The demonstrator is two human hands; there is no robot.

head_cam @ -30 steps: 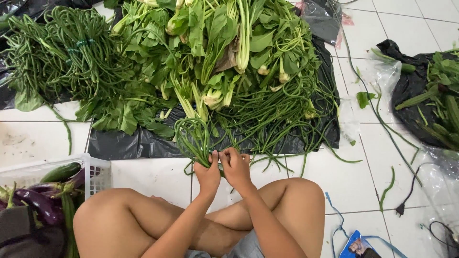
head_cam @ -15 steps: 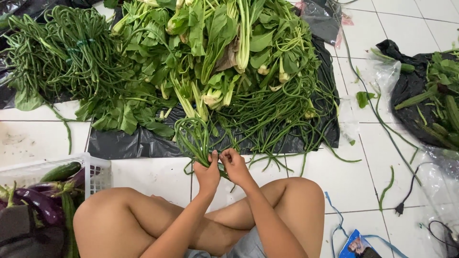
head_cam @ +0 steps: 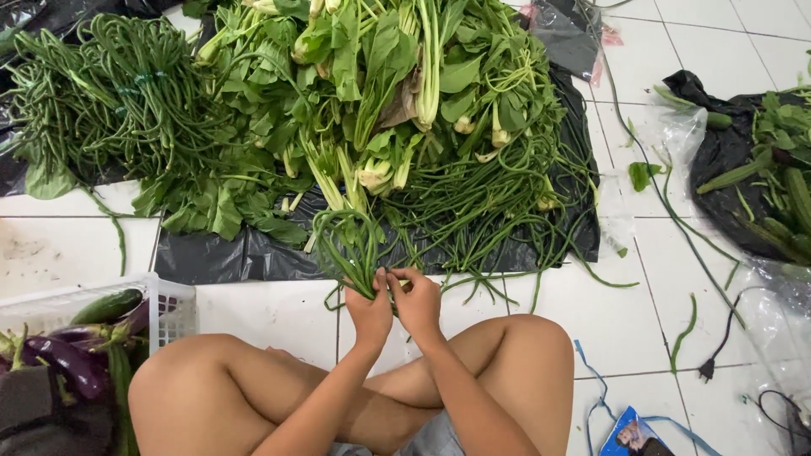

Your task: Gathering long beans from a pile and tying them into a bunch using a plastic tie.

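Hands: left hand (head_cam: 369, 310) and right hand (head_cam: 418, 301) pinch one long-bean bunch (head_cam: 348, 245).
Around: leafy greens (head_cam: 355, 93) behind; white basket (head_cam: 173, 306) of aubergines (head_cam: 63, 359) left.
Package: blue packet (head_cam: 635, 432), lower right.

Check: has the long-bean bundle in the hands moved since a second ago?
No. The long-bean bundle sits at the same spot by the black plastic sheet's front edge, both hands on it as before.

A vegetable seller's pitch on a white tiled floor (head_cam: 279, 312), by every sign a market stall or a shop's sorting corner. Heaps of leafy greens (head_cam: 355, 93) and long beans (head_cam: 110, 93) lie in bulk on black plastic sheeting (head_cam: 236, 253). A white plastic crate (head_cam: 173, 300) holds purple eggplants (head_cam: 63, 359) and a cucumber (head_cam: 106, 306), and more produce sits on a second black sheet (head_cam: 718, 160) to the right, beside clear plastic bags (head_cam: 781, 304).
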